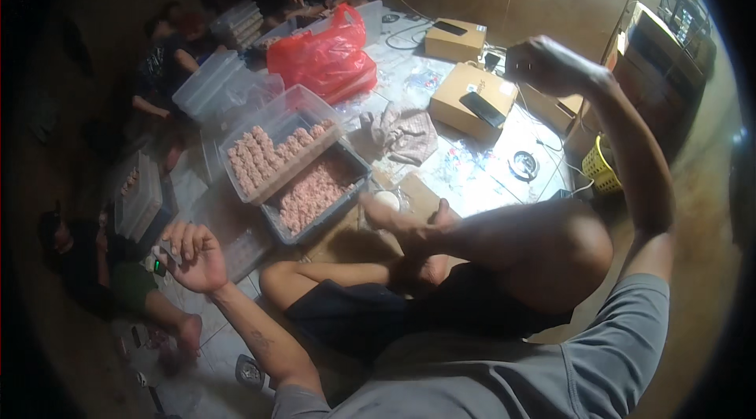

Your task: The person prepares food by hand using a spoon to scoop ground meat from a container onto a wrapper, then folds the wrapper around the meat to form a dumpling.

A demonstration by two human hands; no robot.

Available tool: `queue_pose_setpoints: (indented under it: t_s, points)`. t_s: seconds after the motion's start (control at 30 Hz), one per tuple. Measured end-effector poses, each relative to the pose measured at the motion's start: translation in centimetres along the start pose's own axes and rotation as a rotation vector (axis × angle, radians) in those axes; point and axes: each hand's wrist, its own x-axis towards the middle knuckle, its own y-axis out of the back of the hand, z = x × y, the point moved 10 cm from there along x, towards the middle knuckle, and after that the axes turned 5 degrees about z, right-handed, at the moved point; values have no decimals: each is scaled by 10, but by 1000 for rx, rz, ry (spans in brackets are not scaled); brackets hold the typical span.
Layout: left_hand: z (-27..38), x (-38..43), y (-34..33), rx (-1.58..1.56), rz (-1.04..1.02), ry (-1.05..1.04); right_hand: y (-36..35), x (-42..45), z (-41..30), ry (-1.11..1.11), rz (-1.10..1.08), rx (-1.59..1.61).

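My left hand (195,256) is raised at the left with its fingers curled. A small greyish thing (169,252) shows at its fingertips, too unclear to name. My right hand (552,67) is lifted high at the right, bent at the wrist and blurred; whether it holds anything cannot be told. Before my crossed legs stands a dark plastic tub (361,170) of pink, minced-looking mass (310,197). A clear plastic box (298,174) rests across the tub, with rows of pink lumps (254,156) in it.
A red plastic bag (322,61), a crumpled cloth (407,132) and cardboard boxes (472,94) with phones (483,109) on them lie beyond. An ashtray (524,165) and a yellow basket (602,165) are at right. Other people sit left and far, near stacked clear boxes (139,197).
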Motion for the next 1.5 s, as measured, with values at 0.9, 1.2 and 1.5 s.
queue_pose_setpoints:
  t_s: [0.9, 1.2, 1.5]
  points:
    - [94, -74, 54, -76, 104, -356, -13, -3, -103, 151, -100, 134]
    - [44, -64, 69, -87, 154, -256, -15, -6, -117, 370, -9, 164]
    - [-18, -70, 110, -183, 247, -74, -44, -2, -178, 313, -216, 253]
